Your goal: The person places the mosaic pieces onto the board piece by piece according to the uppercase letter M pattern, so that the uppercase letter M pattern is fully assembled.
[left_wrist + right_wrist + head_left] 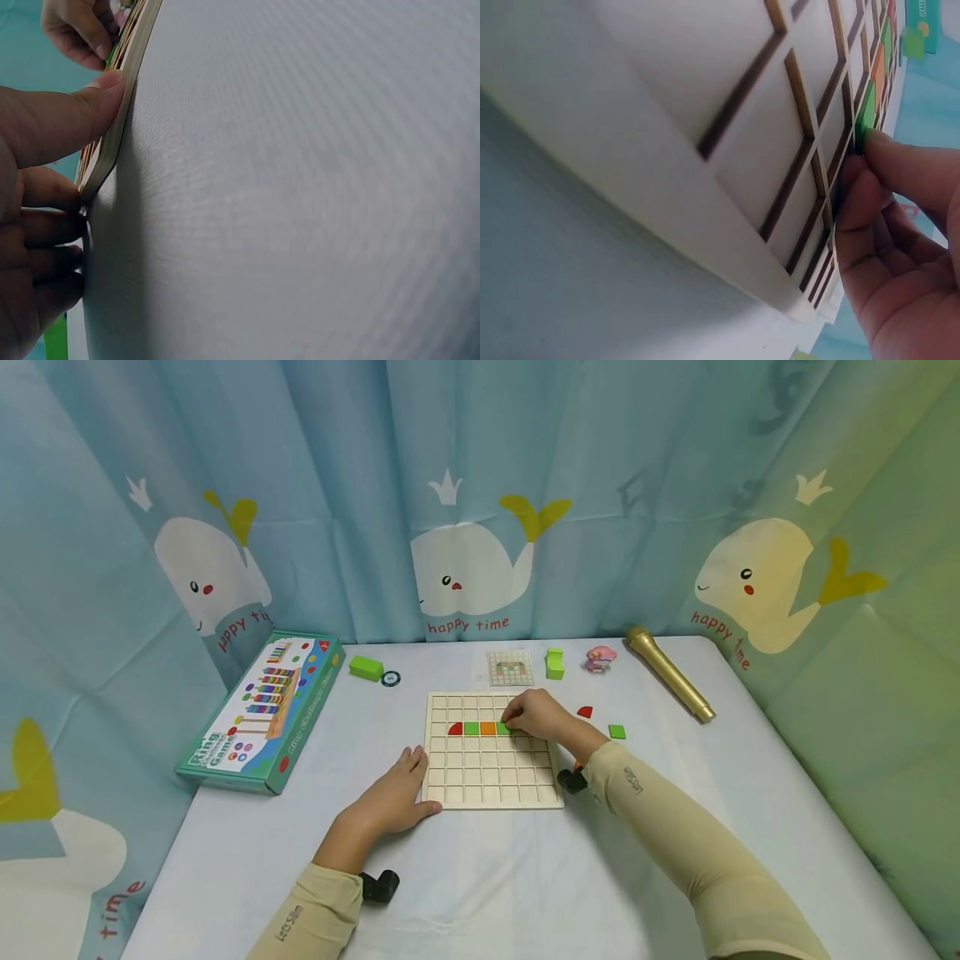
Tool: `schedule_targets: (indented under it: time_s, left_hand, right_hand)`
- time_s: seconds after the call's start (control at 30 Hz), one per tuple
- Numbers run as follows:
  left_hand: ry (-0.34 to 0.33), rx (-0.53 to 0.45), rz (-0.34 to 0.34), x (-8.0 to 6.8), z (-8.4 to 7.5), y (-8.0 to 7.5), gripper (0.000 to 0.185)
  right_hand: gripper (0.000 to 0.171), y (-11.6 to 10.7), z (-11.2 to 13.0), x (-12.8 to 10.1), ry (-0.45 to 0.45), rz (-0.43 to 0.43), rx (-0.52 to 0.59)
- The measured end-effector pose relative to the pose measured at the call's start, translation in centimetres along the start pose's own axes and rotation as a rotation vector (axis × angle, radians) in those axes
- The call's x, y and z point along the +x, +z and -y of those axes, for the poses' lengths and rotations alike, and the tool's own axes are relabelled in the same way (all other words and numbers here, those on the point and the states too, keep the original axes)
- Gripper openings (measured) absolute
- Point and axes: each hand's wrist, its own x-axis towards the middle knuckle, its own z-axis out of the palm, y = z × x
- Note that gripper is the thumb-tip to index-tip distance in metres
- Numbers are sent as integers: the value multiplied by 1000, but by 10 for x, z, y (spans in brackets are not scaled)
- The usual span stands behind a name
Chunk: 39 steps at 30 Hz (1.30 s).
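Observation:
A square wooden grid board point(480, 781) lies flat on the white table. One row of it holds a red quarter-round tile point(455, 729), a green square tile point(471, 728), an orange square tile point(488, 728) and a second green square tile point(503, 727). With thumb and finger my right hand point(542, 714) pinches that last green tile, which sits at its cell in the right wrist view. My left hand point(386, 797) rests against the board's left edge, fingers extended and thumb at the near corner.
Right of the board lie a red quarter-round tile point(585, 712) and a green square tile point(617, 732). Behind it are a pattern card point(512, 668), a green block point(554, 663), a pink figurine point(600, 658) and a gold microphone point(670, 672). A game box point(262, 714) lies at left.

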Motion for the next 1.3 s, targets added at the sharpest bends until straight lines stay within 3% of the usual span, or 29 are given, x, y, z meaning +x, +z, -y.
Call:
schedule_targets:
  time_s: [0.37, 1.3]
  left_hand:
    - [-7, 2, 4, -2, -3, -1, 88]
    - [13, -2, 5, -2, -4, -2, 87]
  right_hand:
    - [9, -15, -15, -17, 51, -61, 54]
    - [14, -48, -93, -59, 150, -180, 14]
